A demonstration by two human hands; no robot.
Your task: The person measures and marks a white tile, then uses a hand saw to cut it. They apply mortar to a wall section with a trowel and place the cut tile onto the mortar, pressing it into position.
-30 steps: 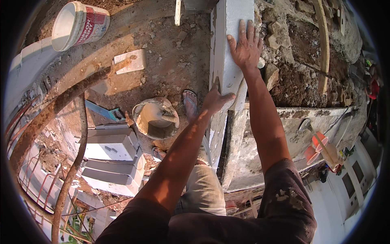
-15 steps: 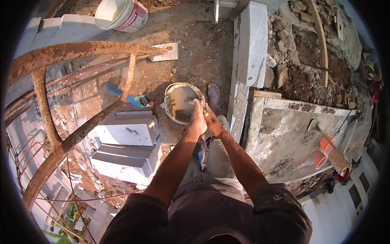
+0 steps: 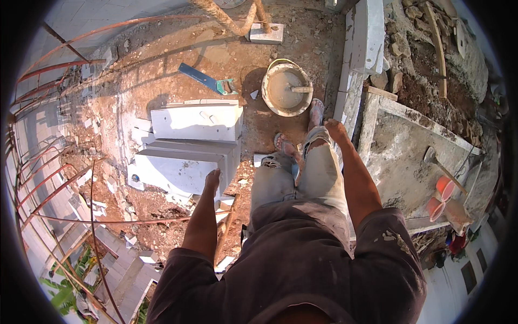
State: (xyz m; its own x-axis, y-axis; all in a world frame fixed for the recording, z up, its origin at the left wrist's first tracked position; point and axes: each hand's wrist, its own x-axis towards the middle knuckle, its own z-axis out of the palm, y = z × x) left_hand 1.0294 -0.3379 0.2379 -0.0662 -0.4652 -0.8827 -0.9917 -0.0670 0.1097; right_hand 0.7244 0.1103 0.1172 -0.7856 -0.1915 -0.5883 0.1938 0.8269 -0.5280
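My left hand (image 3: pixel 213 180) hangs beside a stack of pale lightweight blocks (image 3: pixel 181 171); seen from above, its fingers are mostly hidden, and whether it touches the blocks I cannot tell. My right hand (image 3: pixel 335 130) is low by my right knee, near the block wall; its fingers are mostly turned out of sight. Ahead of my feet stands a bucket (image 3: pixel 266 97) of wet grey mortar (image 3: pixel 285 92), with a tool handle (image 3: pixel 302 89) sticking out over it. A handsaw (image 3: pixel 200 79) with a blue blade and teal handle lies on the dirt left of the bucket.
A low block wall (image 3: pixel 368 40) runs along the right, beside a cement-lined trough (image 3: pixel 396 156) holding a long-handled tool (image 3: pixel 431 156). Orange pipes (image 3: pixel 444 187) lie at its far right. Rusty bars (image 3: pixel 32 189) cross the left side. A scaffold leg (image 3: pixel 261 16) rests on a block (image 3: pixel 268 34).
My hands, which were pressed together over the bucket, have parted: the left is down by the blocks, the right by my knee. The view has shifted, and the bucket's tool handle now shows.
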